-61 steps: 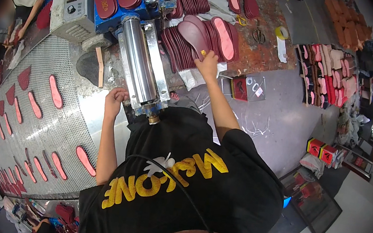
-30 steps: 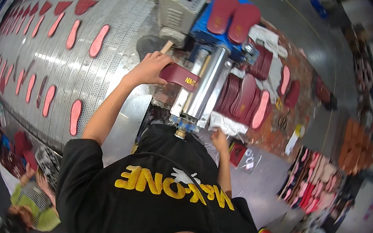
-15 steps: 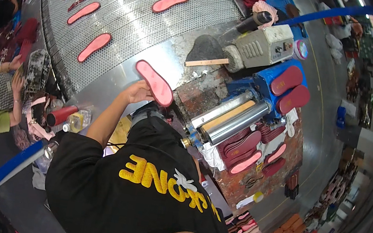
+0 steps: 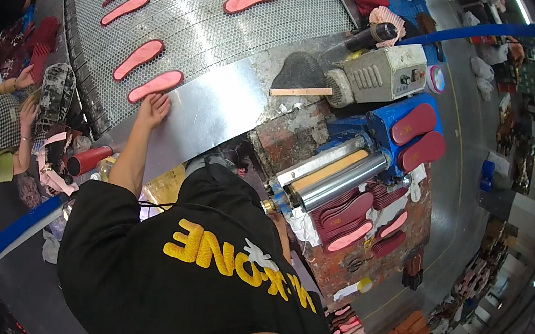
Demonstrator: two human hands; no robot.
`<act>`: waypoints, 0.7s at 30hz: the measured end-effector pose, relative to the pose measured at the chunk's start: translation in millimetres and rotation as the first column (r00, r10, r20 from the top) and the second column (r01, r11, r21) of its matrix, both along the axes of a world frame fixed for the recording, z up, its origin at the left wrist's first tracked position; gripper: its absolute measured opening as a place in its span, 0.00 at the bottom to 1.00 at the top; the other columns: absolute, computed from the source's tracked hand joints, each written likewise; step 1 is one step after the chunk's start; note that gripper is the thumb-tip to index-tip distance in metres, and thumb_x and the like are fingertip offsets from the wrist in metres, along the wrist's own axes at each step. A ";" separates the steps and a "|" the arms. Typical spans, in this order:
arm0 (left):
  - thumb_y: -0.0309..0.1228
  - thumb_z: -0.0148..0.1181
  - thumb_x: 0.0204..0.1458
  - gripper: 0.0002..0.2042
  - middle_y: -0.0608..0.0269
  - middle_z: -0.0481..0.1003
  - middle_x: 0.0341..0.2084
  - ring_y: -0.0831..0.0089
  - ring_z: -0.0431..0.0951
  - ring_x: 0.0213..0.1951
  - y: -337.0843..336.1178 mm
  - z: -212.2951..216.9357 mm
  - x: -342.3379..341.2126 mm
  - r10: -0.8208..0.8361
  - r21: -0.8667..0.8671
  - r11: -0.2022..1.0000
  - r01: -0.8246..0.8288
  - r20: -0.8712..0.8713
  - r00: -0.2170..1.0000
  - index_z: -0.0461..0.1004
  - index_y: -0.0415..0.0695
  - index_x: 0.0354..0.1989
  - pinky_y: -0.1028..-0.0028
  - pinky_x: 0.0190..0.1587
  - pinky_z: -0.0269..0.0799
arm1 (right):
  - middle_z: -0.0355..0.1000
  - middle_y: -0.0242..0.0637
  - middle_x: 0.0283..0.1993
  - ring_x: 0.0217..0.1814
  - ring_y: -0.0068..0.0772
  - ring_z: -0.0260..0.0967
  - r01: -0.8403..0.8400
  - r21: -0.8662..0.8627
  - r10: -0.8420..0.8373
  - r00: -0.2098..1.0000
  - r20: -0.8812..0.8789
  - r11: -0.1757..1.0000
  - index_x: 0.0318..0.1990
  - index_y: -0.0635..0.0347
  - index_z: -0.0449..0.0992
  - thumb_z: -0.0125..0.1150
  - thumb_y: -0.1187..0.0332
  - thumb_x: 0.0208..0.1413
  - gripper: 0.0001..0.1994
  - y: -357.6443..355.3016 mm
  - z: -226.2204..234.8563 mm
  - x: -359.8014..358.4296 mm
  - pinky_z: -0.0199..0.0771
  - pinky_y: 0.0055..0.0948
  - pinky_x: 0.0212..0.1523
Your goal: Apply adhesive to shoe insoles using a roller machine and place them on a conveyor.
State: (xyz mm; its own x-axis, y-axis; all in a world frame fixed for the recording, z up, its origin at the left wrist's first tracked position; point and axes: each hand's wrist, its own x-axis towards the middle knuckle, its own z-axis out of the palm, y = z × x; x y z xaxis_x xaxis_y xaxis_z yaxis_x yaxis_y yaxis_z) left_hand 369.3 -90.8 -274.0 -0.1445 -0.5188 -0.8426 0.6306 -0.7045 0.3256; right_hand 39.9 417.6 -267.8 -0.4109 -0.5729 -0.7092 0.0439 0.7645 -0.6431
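Matt insoles [image 4: 156, 86] — roller [image 4: 342, 182] of smooth, glossy metal.

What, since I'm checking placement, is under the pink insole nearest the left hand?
Mesh belt shows beside that pink insole; whatever lies directly beneath it is covered from view.

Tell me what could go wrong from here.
The pink insole at the left hand lies close to a neighboring insole on the mesh surface, so a nudge might make them overlap. The black shirt sits near the end of the silver roller; loose cloth could catch if it turns. The maroon soles on the blue housing might slide off if jolted.
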 end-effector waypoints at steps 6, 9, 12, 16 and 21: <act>0.35 0.53 0.51 0.11 0.59 0.76 0.32 0.68 0.77 0.32 -43.0 -23.1 20.5 -0.342 -0.068 0.901 0.428 0.494 0.799 0.73 0.41 0.38 0.72 0.34 0.75 | 0.73 0.34 0.32 0.33 0.26 0.69 0.184 0.000 -0.183 0.978 0.096 0.983 0.40 0.65 0.74 0.53 0.77 0.46 0.11 12.4 6.0 21.1 0.69 0.24 0.33; 0.36 0.55 0.50 0.18 0.49 0.76 0.35 0.58 0.77 0.38 -81.5 -36.6 31.8 -0.213 -0.090 0.512 0.854 0.950 0.228 0.72 0.34 0.44 0.68 0.42 0.71 | 0.73 0.35 0.33 0.32 0.28 0.70 0.234 0.087 -0.249 0.913 0.322 0.968 0.42 0.64 0.73 0.57 0.77 0.45 0.13 24.9 37.9 13.3 0.71 0.25 0.32; 0.39 0.56 0.50 0.23 0.42 0.73 0.44 0.50 0.72 0.48 -111.1 -45.4 36.5 -0.054 -0.010 0.215 0.977 0.998 0.022 0.70 0.32 0.48 0.63 0.52 0.65 | 0.75 0.35 0.31 0.32 0.29 0.74 0.201 0.200 -0.279 0.794 0.540 0.959 0.40 0.60 0.75 0.52 0.76 0.49 0.11 43.2 118.1 -20.8 0.71 0.33 0.28; 0.44 0.55 0.51 0.24 0.40 0.73 0.42 0.47 0.72 0.46 -127.2 -43.0 20.1 0.059 0.200 0.007 0.980 0.978 -0.201 0.70 0.34 0.48 0.59 0.49 0.66 | 0.74 0.35 0.29 0.28 0.27 0.70 -0.127 0.616 0.373 0.881 -0.290 0.777 0.36 0.61 0.74 0.53 0.74 0.50 0.07 34.2 254.5 -114.1 0.69 0.31 0.27; 0.38 0.53 0.53 0.16 0.44 0.74 0.30 0.53 0.75 0.34 -109.5 -28.0 4.4 -0.075 0.032 0.008 0.999 0.997 -0.031 0.73 0.34 0.36 0.62 0.40 0.68 | 0.69 0.36 0.23 0.28 0.21 0.68 0.209 -0.410 -0.460 0.402 -0.792 0.888 0.36 0.65 0.71 0.56 0.69 0.52 0.08 -82.5 365.3 -193.1 0.68 0.26 0.29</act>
State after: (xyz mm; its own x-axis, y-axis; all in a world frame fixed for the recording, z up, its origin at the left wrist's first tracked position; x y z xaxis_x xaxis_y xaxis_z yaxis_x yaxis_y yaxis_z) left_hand 373.7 -200.3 -302.0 -0.5053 -0.8335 -0.2233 -0.7271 0.2719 0.6304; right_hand -153.1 335.1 97.5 -0.9172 -0.3189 0.2390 -0.3958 0.6595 -0.6390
